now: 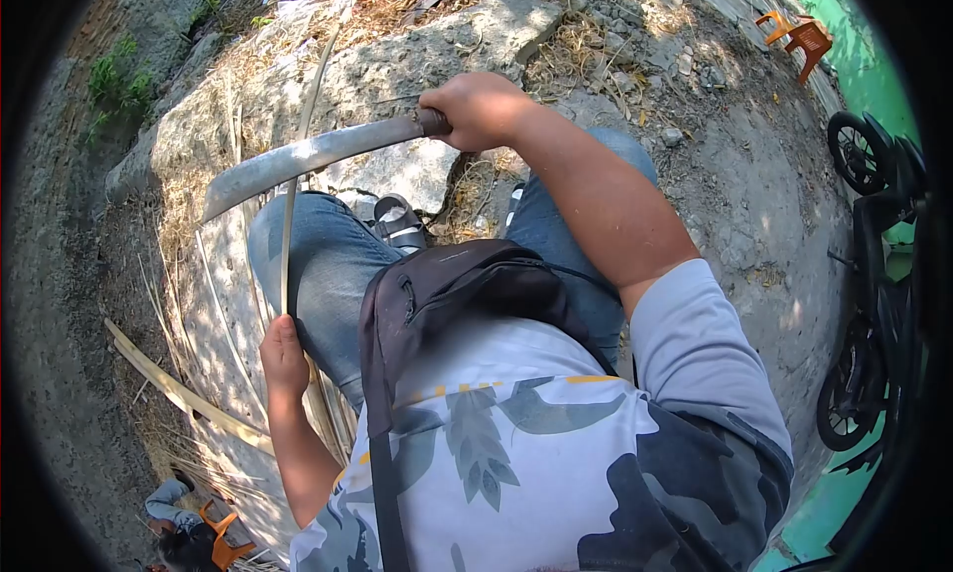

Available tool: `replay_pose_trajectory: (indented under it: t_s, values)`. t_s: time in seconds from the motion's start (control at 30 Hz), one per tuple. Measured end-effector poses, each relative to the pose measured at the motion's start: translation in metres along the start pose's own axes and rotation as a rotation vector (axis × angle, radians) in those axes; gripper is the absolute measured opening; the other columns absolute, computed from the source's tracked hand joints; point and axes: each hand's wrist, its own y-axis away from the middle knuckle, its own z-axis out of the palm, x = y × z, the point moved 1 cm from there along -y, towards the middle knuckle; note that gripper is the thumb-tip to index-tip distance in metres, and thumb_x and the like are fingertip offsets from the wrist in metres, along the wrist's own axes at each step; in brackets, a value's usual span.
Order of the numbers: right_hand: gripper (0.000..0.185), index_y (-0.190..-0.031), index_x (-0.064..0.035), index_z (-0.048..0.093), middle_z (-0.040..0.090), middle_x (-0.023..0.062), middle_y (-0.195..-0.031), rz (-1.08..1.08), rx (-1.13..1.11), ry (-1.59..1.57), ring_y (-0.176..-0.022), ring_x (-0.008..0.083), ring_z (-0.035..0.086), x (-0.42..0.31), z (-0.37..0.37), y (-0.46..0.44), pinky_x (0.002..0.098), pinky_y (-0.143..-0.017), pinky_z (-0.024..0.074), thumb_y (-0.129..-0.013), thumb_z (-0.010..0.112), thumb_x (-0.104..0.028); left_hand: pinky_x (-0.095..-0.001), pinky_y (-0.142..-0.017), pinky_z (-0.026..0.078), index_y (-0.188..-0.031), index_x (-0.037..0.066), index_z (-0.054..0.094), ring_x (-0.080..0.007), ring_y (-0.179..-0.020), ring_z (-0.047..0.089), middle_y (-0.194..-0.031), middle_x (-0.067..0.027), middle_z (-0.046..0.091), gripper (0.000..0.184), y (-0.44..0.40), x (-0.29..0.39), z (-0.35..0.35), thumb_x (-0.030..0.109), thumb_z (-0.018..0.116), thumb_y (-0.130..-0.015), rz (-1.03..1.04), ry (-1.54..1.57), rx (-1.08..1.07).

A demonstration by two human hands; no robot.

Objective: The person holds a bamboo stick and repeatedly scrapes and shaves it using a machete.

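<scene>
My right hand (476, 111) is closed round the dark handle of a machete (318, 151), whose broad, curved blade points left. A long, thin bamboo strip (288, 245) runs up from my left hand (285, 359), which grips it beside my left knee. The blade crosses over the strip above that knee; I cannot tell if they touch. The strip's upper part reaches past the blade towards the top of the view. A black bag (437, 294) lies across my lap.
A split bamboo length (189, 398) and several thin strips (220, 304) lie at left. Ahead is a rough concrete slab (397, 66). A motorcycle (864, 274) stands at right, with an orange chair (809, 41) beyond. Another person (179, 512) is at lower left near an orange chair (226, 542).
</scene>
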Motion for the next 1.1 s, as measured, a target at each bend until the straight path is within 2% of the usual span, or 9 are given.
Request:
replay_pose_trajectory:
  t_s: [0.2, 0.33, 0.4, 0.53, 0.63, 0.73, 0.87, 0.97, 1.1]
  values:
    - [0.02, -0.099, -0.0145, 0.068, 0.073, 0.0124, -0.089, 0.014, -0.019, -0.103, -0.088, 0.0358, 0.072, -0.014, 0.011, -0.002, 0.0504, -0.076, 0.0556, -0.088, 0.074, -0.031, -0.0321, -0.06, 0.035, -0.077, 0.003, 0.049, -0.011, -0.067, 0.04, -0.067, 0.0006, 0.041, 0.054, 0.002, 0.02, 0.008, 0.043, 0.043, -0.113, 0.096, -0.128, 0.063]
    - [0.019, -0.101, -0.0159, 0.066, 0.072, 0.01, -0.087, -0.172, -0.074, 0.117, -0.087, 0.0352, 0.072, -0.039, 0.017, -0.002, 0.0516, -0.075, 0.0559, -0.083, 0.07, -0.02, -0.0333, -0.058, 0.035, -0.077, 0.003, 0.048, -0.0118, -0.064, 0.04, -0.065, -0.0011, 0.042, 0.053, 0.003, 0.022, 0.006, 0.042, 0.044, -0.113, 0.105, -0.168, 0.061]
    - [0.019, -0.1, -0.0153, 0.066, 0.072, 0.0101, -0.088, -0.121, -0.035, 0.026, -0.088, 0.0352, 0.072, -0.031, 0.01, -0.003, 0.0513, -0.076, 0.056, -0.083, 0.071, -0.021, -0.0332, -0.058, 0.035, -0.077, 0.003, 0.048, -0.0117, -0.064, 0.04, -0.065, -0.001, 0.042, 0.053, 0.006, 0.022, 0.008, 0.042, 0.045, -0.113, 0.112, -0.152, 0.081]
    - [0.03, -0.107, -0.0124, 0.07, 0.074, 0.0154, -0.094, 0.137, 0.115, -0.19, -0.093, 0.0381, 0.071, 0.017, 0.017, -0.016, 0.0485, -0.082, 0.0551, -0.09, 0.075, -0.036, -0.0323, -0.057, 0.034, -0.077, 0.004, 0.048, -0.0106, -0.063, 0.039, -0.064, -0.0004, 0.042, 0.051, 0.004, 0.02, 0.011, 0.041, 0.045, -0.113, 0.15, -0.15, 0.106]
    - [0.033, -0.107, -0.0101, 0.071, 0.074, 0.0159, -0.094, 0.217, 0.105, -0.302, -0.094, 0.0384, 0.07, 0.037, 0.013, -0.016, 0.0479, -0.082, 0.0543, -0.089, 0.076, -0.037, -0.0315, -0.057, 0.034, -0.077, 0.004, 0.048, -0.0096, -0.063, 0.039, -0.063, 0.0007, 0.041, 0.051, 0.004, 0.027, 0.007, 0.04, 0.045, -0.113, 0.09, -0.207, 0.07]
    - [0.032, -0.104, -0.0086, 0.071, 0.073, 0.0163, -0.092, 0.196, 0.071, -0.234, -0.093, 0.038, 0.071, 0.027, 0.009, -0.007, 0.0482, -0.082, 0.0538, -0.089, 0.076, -0.036, -0.0309, -0.056, 0.034, -0.077, 0.004, 0.049, -0.0089, -0.063, 0.038, -0.063, 0.0015, 0.041, 0.051, 0.003, 0.027, 0.006, 0.041, 0.045, -0.113, 0.091, -0.177, 0.063]
    - [0.018, -0.099, -0.0125, 0.07, 0.073, 0.0156, -0.089, -0.077, -0.061, -0.086, -0.09, 0.0367, 0.072, -0.019, 0.014, -0.001, 0.0492, -0.079, 0.056, -0.086, 0.072, -0.024, -0.0309, -0.057, 0.035, -0.078, 0.004, 0.049, -0.0091, -0.064, 0.04, -0.064, 0.0024, 0.043, 0.052, 0.002, 0.021, 0.01, 0.042, 0.044, -0.113, 0.126, -0.127, 0.084]
    - [0.02, -0.099, -0.0157, 0.069, 0.072, 0.0129, -0.088, -0.261, -0.151, 0.06, -0.089, 0.0367, 0.072, -0.044, 0.024, -0.003, 0.0509, -0.076, 0.0565, -0.078, 0.07, -0.015, -0.0311, -0.059, 0.036, -0.078, 0.004, 0.048, -0.0096, -0.066, 0.041, -0.068, 0.0024, 0.044, 0.052, 0.005, 0.025, 0.008, 0.042, 0.044, -0.113, 0.08, -0.131, 0.059]
    - [0.019, -0.096, -0.0156, 0.069, 0.072, 0.011, -0.086, -0.161, -0.089, 0.039, -0.088, 0.0348, 0.072, -0.025, 0.018, -0.008, 0.05, -0.076, 0.0564, -0.078, 0.072, -0.015, -0.0313, -0.06, 0.035, -0.079, 0.004, 0.047, -0.0097, -0.067, 0.041, -0.068, 0.0017, 0.043, 0.052, 0.006, 0.018, 0.01, 0.042, 0.045, -0.113, 0.127, -0.133, 0.1]
